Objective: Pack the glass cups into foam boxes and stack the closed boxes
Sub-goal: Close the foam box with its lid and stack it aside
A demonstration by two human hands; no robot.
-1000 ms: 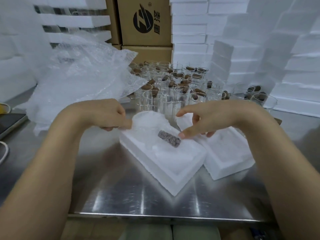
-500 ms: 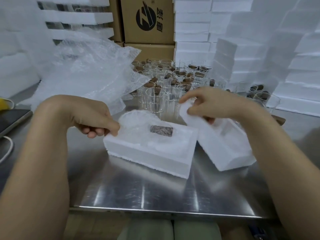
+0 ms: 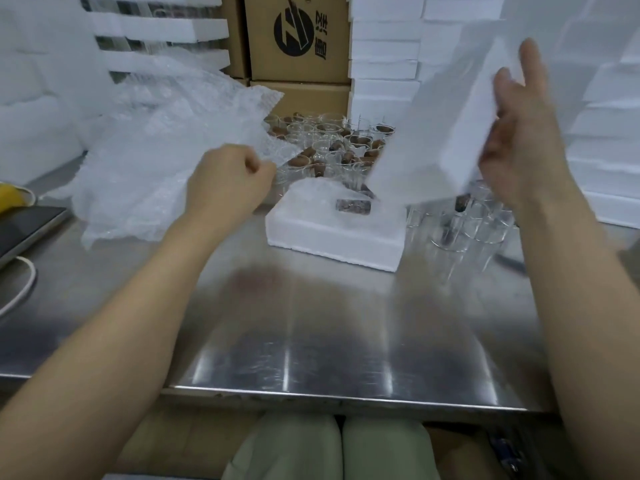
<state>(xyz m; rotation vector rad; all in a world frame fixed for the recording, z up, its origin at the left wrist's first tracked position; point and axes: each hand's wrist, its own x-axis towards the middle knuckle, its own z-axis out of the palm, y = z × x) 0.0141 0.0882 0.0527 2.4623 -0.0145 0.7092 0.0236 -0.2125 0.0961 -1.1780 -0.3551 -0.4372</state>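
Note:
A white foam box base (image 3: 329,237) lies on the steel table (image 3: 311,323), slightly right of centre. Inside it sits a glass cup wrapped in bubble wrap (image 3: 322,195), with a dark cork piece (image 3: 353,206) showing. My right hand (image 3: 516,140) grips a white foam lid (image 3: 443,126) by its right edge. The lid is tilted in the air above the base's right end and blurred by motion. My left hand (image 3: 235,178) hovers just left of the base with its fingers curled; nothing shows in it.
Several empty glass cups with corks (image 3: 325,140) stand behind the base, more glass cups (image 3: 464,223) to its right. A loose bubble wrap sheet (image 3: 156,150) covers the table's left. Cardboard cartons (image 3: 298,32) and foam box stacks (image 3: 384,46) line the back and right.
My right hand has lifted the foam lid off the table, up and to the right. My left hand has let go of the base's left corner and moved slightly away.

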